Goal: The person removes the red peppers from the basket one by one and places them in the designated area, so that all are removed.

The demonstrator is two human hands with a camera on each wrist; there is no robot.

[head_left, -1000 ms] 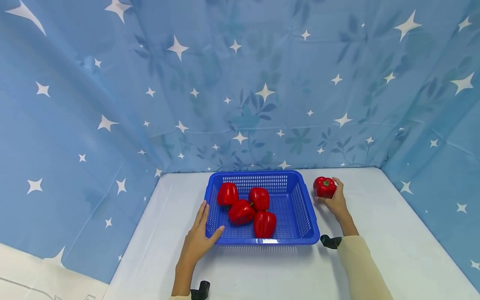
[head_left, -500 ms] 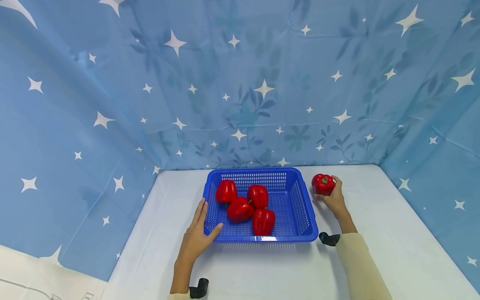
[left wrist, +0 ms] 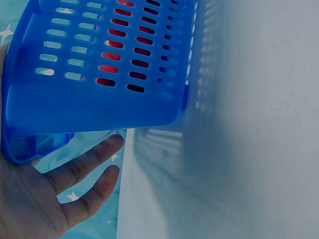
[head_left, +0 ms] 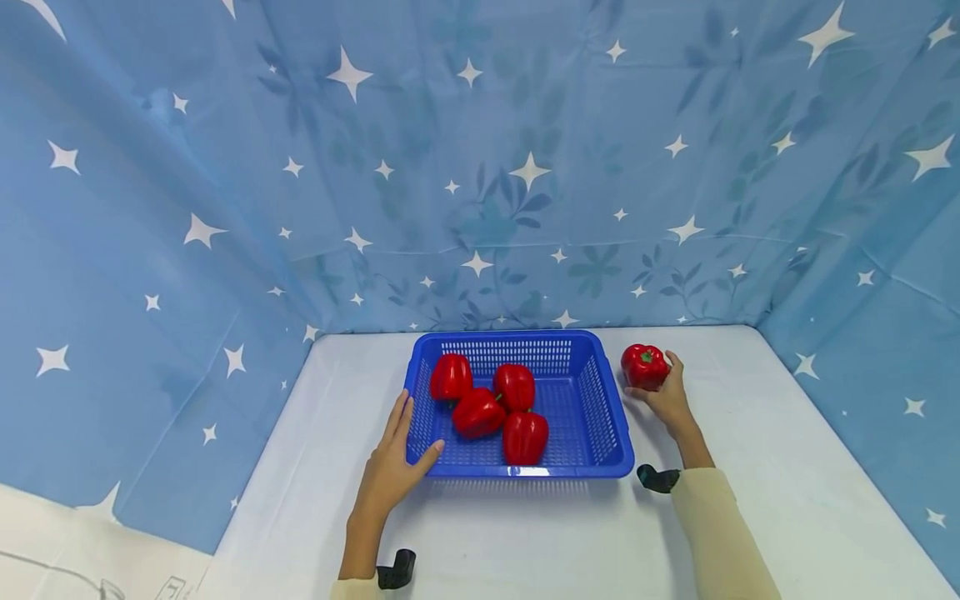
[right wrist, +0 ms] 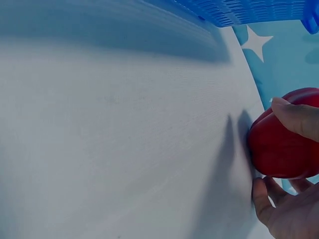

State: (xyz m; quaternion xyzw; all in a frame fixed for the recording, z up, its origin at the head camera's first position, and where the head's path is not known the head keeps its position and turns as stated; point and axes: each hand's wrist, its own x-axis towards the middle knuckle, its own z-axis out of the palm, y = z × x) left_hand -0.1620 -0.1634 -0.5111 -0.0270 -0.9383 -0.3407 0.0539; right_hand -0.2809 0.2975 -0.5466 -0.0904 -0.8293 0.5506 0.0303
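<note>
A blue perforated plastic basket (head_left: 577,472) stands on the white table with several red bell peppers (head_left: 477,413) in it. At its front left corner my left hand (head_left: 388,477) touches the rim, fingers extended and thumb spread along the front. In the left wrist view the left hand (left wrist: 45,199) lies beside the rim, two fingers reaching free below the basket wall (left wrist: 99,104). Right of the basket, my right hand (head_left: 670,402) holds another red bell pepper (head_left: 642,367) on the table, stem upward. The right wrist view has the thumb (right wrist: 299,118) over this pepper (right wrist: 284,149), other fingers beneath.
A blue curtain with white stars (head_left: 480,167) hangs behind and at both sides of the white table (head_left: 525,542). The basket's right wall (head_left: 603,408) stands close to the held pepper. A cable (head_left: 45,565) shows at the lower left.
The whole head view shifts slightly upward in the frame. Both hands, the basket and the peppers keep the same places relative to each other.
</note>
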